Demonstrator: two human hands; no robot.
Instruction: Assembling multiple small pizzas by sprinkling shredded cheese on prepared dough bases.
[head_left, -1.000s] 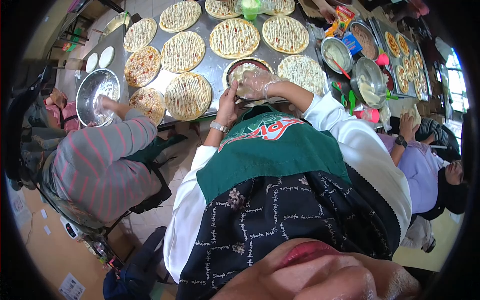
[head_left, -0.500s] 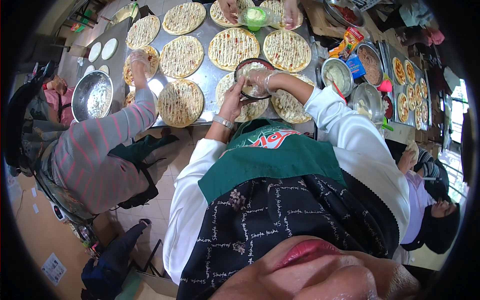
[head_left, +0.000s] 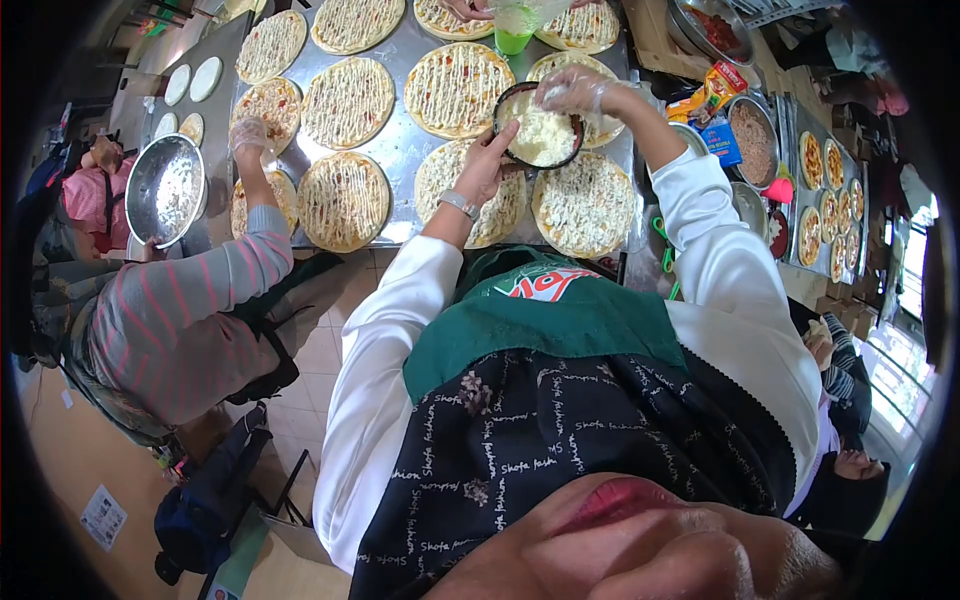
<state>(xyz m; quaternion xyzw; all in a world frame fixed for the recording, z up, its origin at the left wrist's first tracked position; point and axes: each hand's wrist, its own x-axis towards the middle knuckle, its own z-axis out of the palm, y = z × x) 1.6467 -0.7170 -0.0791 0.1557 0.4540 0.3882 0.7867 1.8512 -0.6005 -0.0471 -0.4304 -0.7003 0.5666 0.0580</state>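
Observation:
My left hand (head_left: 480,172) grips the near left rim of a dark bowl (head_left: 573,160) tilted above the table. White grated cheese (head_left: 540,135) fills much of it. At the bowl's far right edge is my right hand (head_left: 575,90) in a clear plastic glove, fingers bunched, with white shreds at their tips. Below the bowl, a pizza (head_left: 583,205) on the right is thickly strewn with cheese, and the pizza (head_left: 470,195) to its left carries cheese too. Behind my right hand, another pizza (head_left: 600,130) shows partly, with cream stripes.
Several striped pizzas (head_left: 347,102) cover the metal table (head_left: 395,130). At left, a co-worker's gloved hand (head_left: 250,135) works over a pizza near a steel bowl (head_left: 165,190). Across the table, another person's hands hold a green container (head_left: 515,30). Green scissors (head_left: 664,245) and a minced-topping bowl (head_left: 750,140) are right.
My right hand has lifted out of the bowl toward its far right edge. The bowl has shifted right and tips more into view. The co-worker's hand at left has moved slightly nearer.

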